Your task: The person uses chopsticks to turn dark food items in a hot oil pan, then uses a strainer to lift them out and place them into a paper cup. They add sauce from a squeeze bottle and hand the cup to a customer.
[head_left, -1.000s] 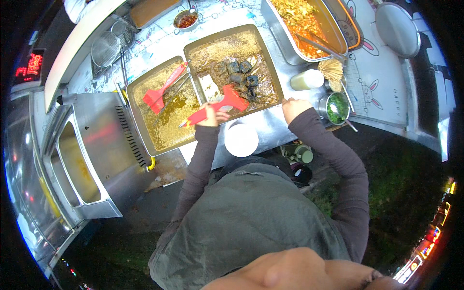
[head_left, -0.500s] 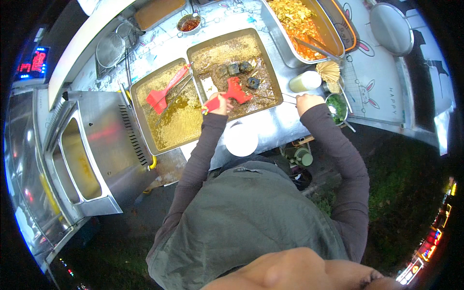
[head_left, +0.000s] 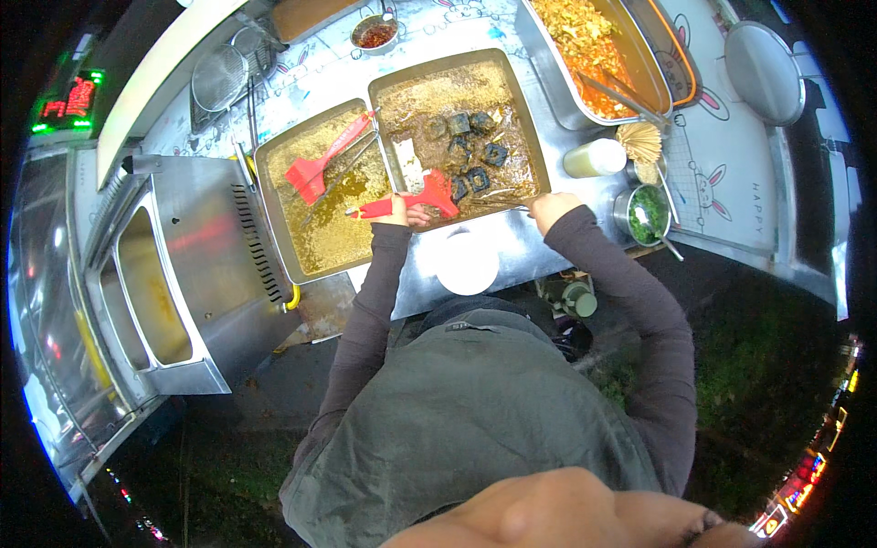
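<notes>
The fingers of the left hand point(head_left: 402, 212) are wrapped around the handle of a red wide-headed brush point(head_left: 440, 194), while those of the right hand point(head_left: 554, 212) are curled around the near end of a slim metal utensil point(head_left: 504, 201), probably tongs, though the fist hides how it is gripped. The brush looks light, with a firm handle and a head likely soft enough to bend; the handle is the place to hold it, clear of the oily head. The utensil should be stiff and thin, best held at its outer end, away from the hot-looking pan. Both reach over the near edge of the right-hand pan point(head_left: 457, 78), where black tofu-like cubes point(head_left: 494, 154) lie loosely grouped around the middle and close to the brush head. These are probably light, tender inside and slick with oil, so a gentle pinch on opposite sides would suit them better than a hard squeeze. They look charcoal-dark and glossy, blocky with uneven edges, some showing a paler sunken centre, against brown, glistening oil; left of them lies a white slab point(head_left: 407, 164), and beyond it, in the left-hand pan point(head_left: 338, 247), rests a second red brush point(head_left: 306, 181)
</notes>
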Demonstrator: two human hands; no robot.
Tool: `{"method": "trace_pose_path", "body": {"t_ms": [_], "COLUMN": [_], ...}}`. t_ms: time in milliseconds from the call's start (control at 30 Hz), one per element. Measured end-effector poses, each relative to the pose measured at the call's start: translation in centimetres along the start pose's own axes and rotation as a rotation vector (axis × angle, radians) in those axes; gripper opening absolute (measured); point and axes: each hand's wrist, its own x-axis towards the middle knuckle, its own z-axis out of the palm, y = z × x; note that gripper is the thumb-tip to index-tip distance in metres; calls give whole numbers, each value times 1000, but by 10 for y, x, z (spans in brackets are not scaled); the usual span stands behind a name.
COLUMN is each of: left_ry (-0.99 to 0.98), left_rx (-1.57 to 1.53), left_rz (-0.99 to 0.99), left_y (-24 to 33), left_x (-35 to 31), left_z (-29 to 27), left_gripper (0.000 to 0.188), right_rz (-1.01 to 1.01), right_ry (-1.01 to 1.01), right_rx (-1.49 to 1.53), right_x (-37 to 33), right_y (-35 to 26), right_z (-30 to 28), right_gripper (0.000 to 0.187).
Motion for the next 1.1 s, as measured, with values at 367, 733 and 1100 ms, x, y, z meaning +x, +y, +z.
{"method": "trace_pose_path", "body": {"t_ms": [367, 733, 1100], "left_ry": [-27, -96, -49], "left_rx": [61, 180, 155], "left_rz": [252, 351, 68], "left_y": [45, 6, 4], "left_x": [-46, 24, -20], "left_z": [45, 99, 20], "left_gripper": [38, 24, 26], "right_rz": [77, 333, 22], "right_ry": [188, 134, 113], "right_rx": [-45, -76, -45], "right_x": [-34, -23, -15], "right_y": [7, 37, 11], "right_z": [-51, -39, 0], "right_gripper": [17, 16, 16]}}
